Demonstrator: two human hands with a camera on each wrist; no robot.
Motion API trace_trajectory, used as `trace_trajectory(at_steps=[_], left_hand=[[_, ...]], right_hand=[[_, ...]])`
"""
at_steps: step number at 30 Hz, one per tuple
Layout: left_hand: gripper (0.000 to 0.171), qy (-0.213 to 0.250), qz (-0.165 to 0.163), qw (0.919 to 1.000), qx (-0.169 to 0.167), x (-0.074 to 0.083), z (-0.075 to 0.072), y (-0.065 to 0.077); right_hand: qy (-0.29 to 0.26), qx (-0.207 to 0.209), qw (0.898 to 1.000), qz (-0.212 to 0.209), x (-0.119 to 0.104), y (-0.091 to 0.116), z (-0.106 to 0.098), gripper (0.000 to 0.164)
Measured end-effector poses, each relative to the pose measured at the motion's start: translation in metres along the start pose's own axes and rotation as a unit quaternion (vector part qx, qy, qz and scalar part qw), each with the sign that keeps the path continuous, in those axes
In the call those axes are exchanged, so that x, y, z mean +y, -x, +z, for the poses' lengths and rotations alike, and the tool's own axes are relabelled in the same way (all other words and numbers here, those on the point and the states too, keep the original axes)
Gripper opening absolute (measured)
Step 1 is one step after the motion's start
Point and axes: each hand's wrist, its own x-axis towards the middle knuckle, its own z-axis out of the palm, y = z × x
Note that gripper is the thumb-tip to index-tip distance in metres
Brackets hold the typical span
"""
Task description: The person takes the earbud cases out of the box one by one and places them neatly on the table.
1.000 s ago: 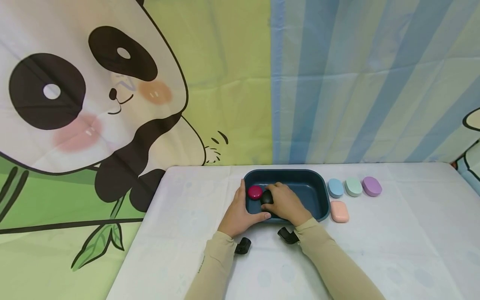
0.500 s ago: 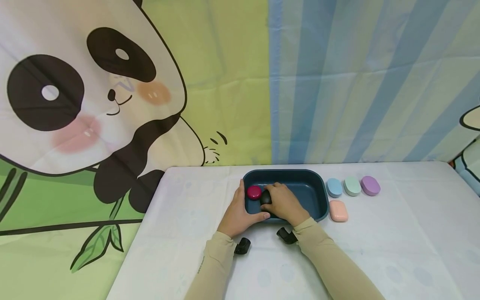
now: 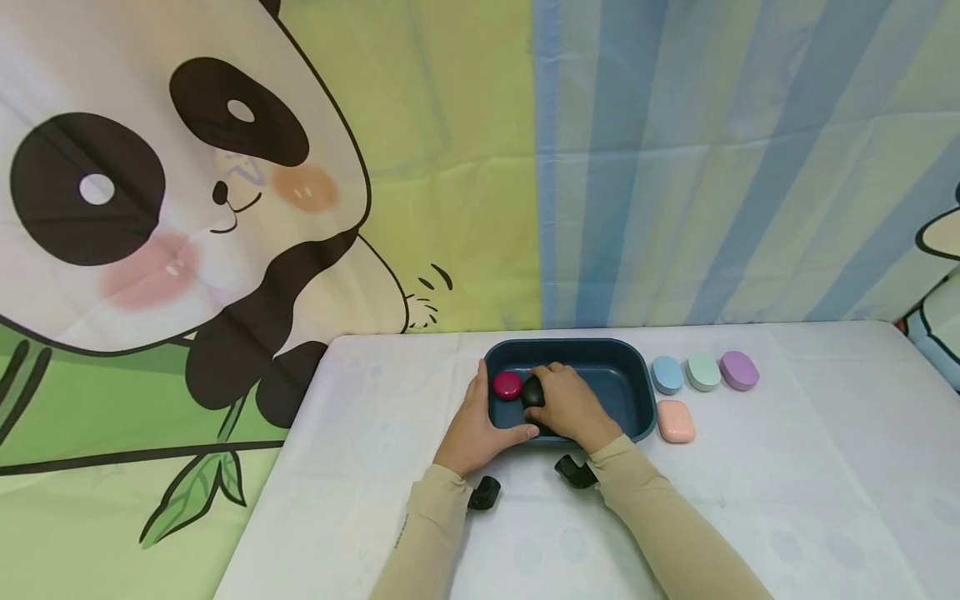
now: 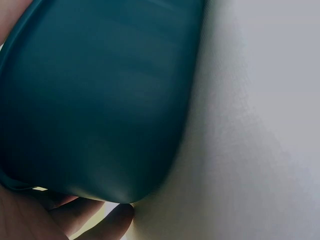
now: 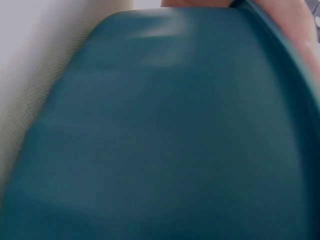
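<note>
A dark blue rectangular tub [image 3: 618, 387] with rounded corners stands on the white-covered table. My left hand [image 3: 476, 429] holds its near left corner, fingers along the left wall and thumb over the front rim. Inside the tub, my right hand [image 3: 573, 408] grips a smooth black rounded piece [image 3: 533, 392], thumb at its near side and fingers at its far side. Left of that piece a glossy magenta round piece [image 3: 507, 385] lies in the tub. The tub's outer wall [image 4: 100, 100] fills much of the left wrist view; the right wrist view also shows mostly the tub wall [image 5: 165, 130].
Right of the tub sit light blue [image 3: 667, 375], mint [image 3: 703, 372] and purple [image 3: 740, 371] rounded pieces in a row. A peach rounded rectangular piece [image 3: 677, 422] lies nearer, close to the tub's right side. A panda-printed curtain [image 3: 450, 167] hangs behind the table.
The head view has shifted slightly. Both hands keep their places at the tub, and the black and magenta pieces stay where they were.
</note>
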Motion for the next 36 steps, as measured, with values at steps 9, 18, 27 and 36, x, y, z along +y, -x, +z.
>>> trace_trajectory(at_steps=[9,18,27,36], left_hand=[[0.128,-0.001,-0.001,1.0000,0.004,0.001,-0.001,0.001],[0.127,0.002,-0.006,1.0000,0.003,0.000,0.000,0.001],[0.127,0.002,-0.009,1.0000,0.003,0.000,0.001,0.002],[0.127,0.002,-0.007,1.0000,0.001,0.000,0.001,0.001]], right_hand=[[-0.009,0.025,1.000,-0.007,0.002,0.012,-0.012,0.062],[-0.017,0.039,0.999,-0.002,0.009,0.032,-0.027,0.063],[-0.008,0.064,0.998,-0.020,0.016,0.048,-0.043,0.062],[-0.013,0.070,0.997,-0.034,0.023,0.063,-0.061,0.063]])
